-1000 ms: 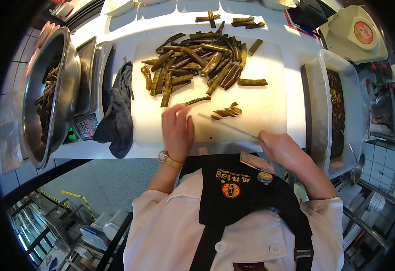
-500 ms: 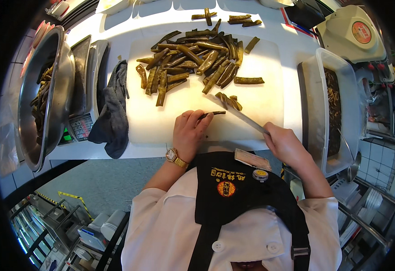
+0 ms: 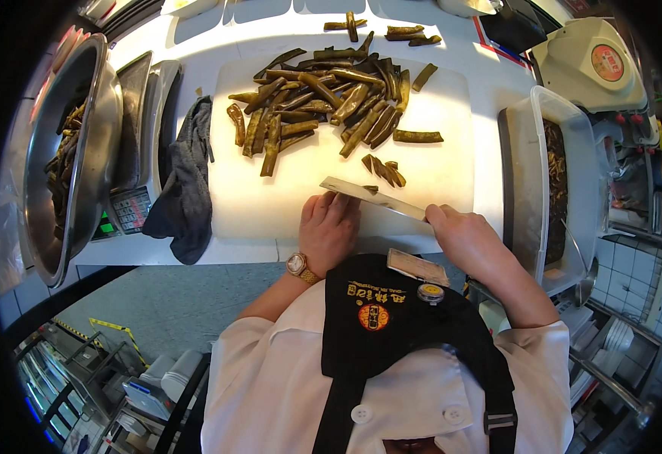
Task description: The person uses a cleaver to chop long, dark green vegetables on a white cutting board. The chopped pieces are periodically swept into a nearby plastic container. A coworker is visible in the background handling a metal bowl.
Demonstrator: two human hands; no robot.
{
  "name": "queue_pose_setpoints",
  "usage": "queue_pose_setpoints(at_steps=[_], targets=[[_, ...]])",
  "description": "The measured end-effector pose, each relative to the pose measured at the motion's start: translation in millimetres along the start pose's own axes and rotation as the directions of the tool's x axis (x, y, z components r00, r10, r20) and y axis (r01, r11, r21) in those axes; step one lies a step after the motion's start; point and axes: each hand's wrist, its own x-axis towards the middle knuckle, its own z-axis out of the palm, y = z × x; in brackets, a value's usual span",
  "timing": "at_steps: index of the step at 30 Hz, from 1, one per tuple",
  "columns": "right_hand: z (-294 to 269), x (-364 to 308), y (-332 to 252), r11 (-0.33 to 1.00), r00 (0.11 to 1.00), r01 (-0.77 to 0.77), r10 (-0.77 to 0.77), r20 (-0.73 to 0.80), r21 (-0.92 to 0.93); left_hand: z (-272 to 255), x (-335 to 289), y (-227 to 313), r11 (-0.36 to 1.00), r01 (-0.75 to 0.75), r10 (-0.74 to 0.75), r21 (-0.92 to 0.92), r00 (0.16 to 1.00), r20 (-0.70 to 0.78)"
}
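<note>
My right hand (image 3: 456,233) is closed round the handle of a kitchen knife (image 3: 384,200). Its blade points left and lies low over the white cutting board (image 3: 429,178), against the fingertips of my left hand (image 3: 329,231). Those fingers are curled and pressed down on a dark green vegetable stalk, now mostly hidden by the hand and blade. A small cut bit (image 3: 371,189) shows just past the blade. Beyond it lie several slanted cut pieces (image 3: 384,171). A large heap of glossy olive-green stalks (image 3: 323,94) covers the far part of the board.
Left of the board lie a dark cloth (image 3: 187,181), a scale (image 3: 132,208) and a big metal bowl (image 3: 92,166) with dark stalks inside. On the right stands a clear plastic tub (image 3: 534,189) of dark shreds. A few stalks (image 3: 410,34) rest beyond the board.
The knife has swung left and nearer to me, from beside the cut pieces to my left fingertips. The stalk's visible end is now largely covered. My left fingers have curled in more.
</note>
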Motion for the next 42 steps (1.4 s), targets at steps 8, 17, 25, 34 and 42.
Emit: queue_pose_setpoints(at_steps=[8, 17, 25, 34, 42], targets=[[21, 16, 3, 0.998, 0.999, 0.000, 0.003, -0.033, 0.066, -2, 2, 0, 1.000, 0.001, -0.001, 0.006, 1.000, 0.009], [11, 9, 5, 0.994, 1.000, -0.009, 0.007, 0.014, 0.113, -6, 2, -2, 0.995, 0.043, -0.039, -0.087, 0.998, 0.040], [18, 27, -7, 0.990, 1.000, -0.021, 0.020, 0.008, 0.142, -7, -1, -3, 0.989, 0.035, -0.031, -0.141, 0.999, 0.032], [5, 17, -7, 0.988, 0.999, 0.018, -0.025, 0.044, 0.151, -11, -5, -20, 0.983, 0.039, -0.033, -0.180, 0.999, 0.032], [21, 35, -13, 0.987, 0.996, 0.070, -0.062, -0.063, 0.144, -11, -3, -20, 0.982, 0.060, -0.061, -0.181, 0.998, 0.000]])
